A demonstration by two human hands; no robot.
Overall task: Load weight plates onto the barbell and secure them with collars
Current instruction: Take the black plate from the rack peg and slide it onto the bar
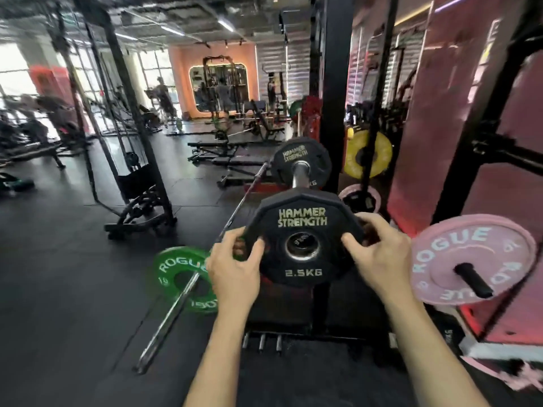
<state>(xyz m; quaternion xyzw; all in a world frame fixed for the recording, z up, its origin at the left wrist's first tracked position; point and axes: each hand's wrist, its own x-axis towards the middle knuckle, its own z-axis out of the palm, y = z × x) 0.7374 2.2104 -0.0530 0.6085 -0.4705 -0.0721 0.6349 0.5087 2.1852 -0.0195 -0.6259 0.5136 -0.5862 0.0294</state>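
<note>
Black rubber gym floor (73,274) below me, racks all round. My left hand (235,259) and right hand (379,254) clamp opposite edges of a black 2.5 kg plate (302,218), held upright, facing me. Behind it, a second black plate (299,154) sits on a steel sleeve (300,174). The green-plated barbell (176,301) lies on the floor, lower left.

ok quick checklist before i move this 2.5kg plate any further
1. Both hands on the plate: ok, left hand and right hand hold opposite edges.
2. Grip firm: cannot tell.
3. Plate clear of its storage peg: cannot tell.
4. Barbell within reach: ok, on the floor to the left.
5. Bar already loaded: ok, green plate on it.
6. Collar nearby: cannot tell.
</note>
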